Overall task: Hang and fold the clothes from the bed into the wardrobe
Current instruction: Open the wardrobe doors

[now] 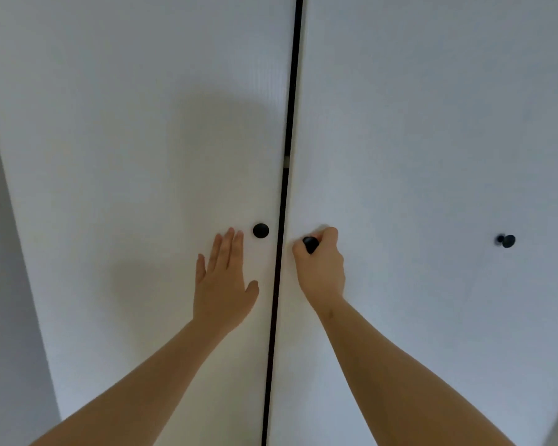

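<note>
Right hand (321,268) clamps the black knob (310,243) of the wardrobe door (432,156) before it and should pull straight back, while the open, flat left hand (223,284) steadies the neighbouring door (126,156) just below the free knob (260,230).

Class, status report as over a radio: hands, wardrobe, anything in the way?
Left hand flat on left white wardrobe door. Right hand grips round black knob on right white door. Doors barely apart, blocking wardrobe; no clothes in view.
</note>
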The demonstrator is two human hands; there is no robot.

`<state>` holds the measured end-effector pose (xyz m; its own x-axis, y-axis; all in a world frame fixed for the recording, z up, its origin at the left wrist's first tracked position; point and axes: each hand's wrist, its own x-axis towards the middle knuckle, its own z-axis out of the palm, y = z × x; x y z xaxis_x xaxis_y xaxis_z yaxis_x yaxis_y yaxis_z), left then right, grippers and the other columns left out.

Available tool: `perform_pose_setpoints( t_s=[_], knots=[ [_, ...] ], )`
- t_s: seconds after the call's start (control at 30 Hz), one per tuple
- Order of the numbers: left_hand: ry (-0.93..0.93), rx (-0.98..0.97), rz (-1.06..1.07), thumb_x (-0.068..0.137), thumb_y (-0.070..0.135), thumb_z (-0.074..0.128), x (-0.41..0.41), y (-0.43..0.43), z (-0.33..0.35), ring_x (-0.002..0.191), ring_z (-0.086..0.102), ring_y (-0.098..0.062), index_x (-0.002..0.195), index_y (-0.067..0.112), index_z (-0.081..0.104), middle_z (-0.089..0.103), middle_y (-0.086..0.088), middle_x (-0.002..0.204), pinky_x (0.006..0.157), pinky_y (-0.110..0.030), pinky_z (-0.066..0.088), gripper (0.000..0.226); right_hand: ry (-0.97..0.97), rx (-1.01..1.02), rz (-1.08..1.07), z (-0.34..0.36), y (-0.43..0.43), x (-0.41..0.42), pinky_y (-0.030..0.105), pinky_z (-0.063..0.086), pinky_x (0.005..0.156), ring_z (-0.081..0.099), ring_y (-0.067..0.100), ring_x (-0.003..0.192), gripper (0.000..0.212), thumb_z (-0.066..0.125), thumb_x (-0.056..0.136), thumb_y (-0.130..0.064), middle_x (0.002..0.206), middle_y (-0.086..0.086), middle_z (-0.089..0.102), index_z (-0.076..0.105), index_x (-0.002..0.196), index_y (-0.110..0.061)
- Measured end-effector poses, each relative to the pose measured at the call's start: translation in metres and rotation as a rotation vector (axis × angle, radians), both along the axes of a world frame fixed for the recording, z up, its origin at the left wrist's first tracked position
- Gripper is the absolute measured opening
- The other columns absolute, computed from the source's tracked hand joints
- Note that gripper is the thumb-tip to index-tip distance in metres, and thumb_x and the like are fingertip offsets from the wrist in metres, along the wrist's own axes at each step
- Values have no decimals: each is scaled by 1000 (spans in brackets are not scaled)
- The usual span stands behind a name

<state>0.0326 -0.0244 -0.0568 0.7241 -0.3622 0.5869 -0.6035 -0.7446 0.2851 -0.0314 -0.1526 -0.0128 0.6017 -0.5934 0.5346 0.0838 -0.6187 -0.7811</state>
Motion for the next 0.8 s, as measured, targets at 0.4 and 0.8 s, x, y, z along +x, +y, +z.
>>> perform_pose_setpoints(
  t_s=[0.4,0.8],
  knots=[
    [275,-497,-491,90,11,56,-149,-36,3,128,45,-15,137,24,40,46,6,140,97,-21,33,51,-168,140,-48,-10,-4,-164,11,39,50,46,7,59,19,46,93,-20,70,-7,46,37,78,-28],
    [523,-554,-781,92,8,50,-284,-139,14,85,52,11,122,26,53,56,17,109,61,5,35,35,-183,326,-68,-3,-91,-319,23,43,70,46,12,76,19,31,94,-15,85,-1,50,48,87,-20]
  ],
)
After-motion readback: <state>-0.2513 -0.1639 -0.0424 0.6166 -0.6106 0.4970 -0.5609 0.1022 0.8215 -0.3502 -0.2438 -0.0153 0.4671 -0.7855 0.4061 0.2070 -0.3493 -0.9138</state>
